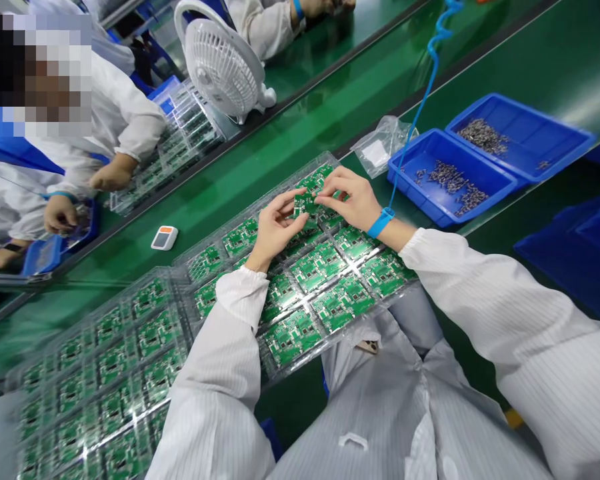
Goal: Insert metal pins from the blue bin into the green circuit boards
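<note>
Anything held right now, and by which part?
Left hand holds a small green circuit board by its left side. Right hand has fingertips at its right side; can't tell whether they grip it.

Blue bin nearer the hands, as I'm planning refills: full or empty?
Partly filled: small parts lie in the bin, bare floor around them.

One raised green circuit board at centre, two clear trays from centre to lower left, two blue bins holding parts at upper right, one white fan upper left, one coiled blue cord
</note>
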`<action>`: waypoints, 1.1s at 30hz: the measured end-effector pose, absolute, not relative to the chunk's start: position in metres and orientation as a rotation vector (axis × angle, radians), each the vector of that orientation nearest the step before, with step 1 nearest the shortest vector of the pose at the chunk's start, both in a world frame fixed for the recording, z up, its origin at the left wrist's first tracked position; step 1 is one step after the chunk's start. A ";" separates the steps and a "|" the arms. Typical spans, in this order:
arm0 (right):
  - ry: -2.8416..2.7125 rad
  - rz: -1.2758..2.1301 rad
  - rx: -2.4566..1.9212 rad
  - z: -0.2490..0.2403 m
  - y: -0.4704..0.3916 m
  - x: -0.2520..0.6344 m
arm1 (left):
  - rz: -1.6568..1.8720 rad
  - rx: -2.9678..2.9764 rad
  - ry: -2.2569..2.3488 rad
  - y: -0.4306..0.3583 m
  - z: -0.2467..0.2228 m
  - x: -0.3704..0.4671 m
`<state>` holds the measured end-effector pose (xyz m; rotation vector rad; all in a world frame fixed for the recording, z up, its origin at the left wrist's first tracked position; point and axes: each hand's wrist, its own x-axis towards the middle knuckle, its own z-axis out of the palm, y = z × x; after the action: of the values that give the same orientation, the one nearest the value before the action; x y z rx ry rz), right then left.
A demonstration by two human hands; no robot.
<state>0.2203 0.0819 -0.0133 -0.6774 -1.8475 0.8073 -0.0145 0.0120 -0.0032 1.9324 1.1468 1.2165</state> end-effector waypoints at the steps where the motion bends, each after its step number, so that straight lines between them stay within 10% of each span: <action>1: -1.858 0.796 -0.673 -0.014 0.082 0.220 | 1.223 1.924 1.141 0.012 -0.003 -0.014; 33: -1.807 0.915 -0.714 -0.012 0.086 0.216 | 1.263 2.025 1.227 0.019 -0.011 -0.016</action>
<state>0.2160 0.0859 -0.0122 -0.7138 -1.8073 0.9154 -0.0161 0.0186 -0.0107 2.0247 1.2266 1.2625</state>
